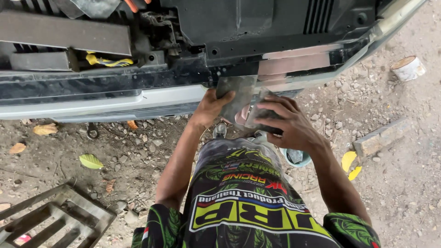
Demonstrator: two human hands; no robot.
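Observation:
I crouch in front of a car's front bumper (115, 103), which bears a patch of pinkish filler (298, 62) on its right part. My left hand (207, 109) grips a flat grey metal spreader (236, 92) held against the bumper's lower edge. My right hand (289, 123) holds a second grey spreader (258, 112), its blade touching the first one. Pinkish paste shows between the two blades. My knees in patterned green and black shorts fill the bottom of the view.
A small bluish bowl (294, 158) sits on the gravel under my right wrist. A tape roll (408, 68) lies at far right, a brick (381, 137) near it. A wrench (92, 132) lies under the bumper, a metal grate (50, 218) at bottom left. Another person's fingertips (135, 3) show at the top.

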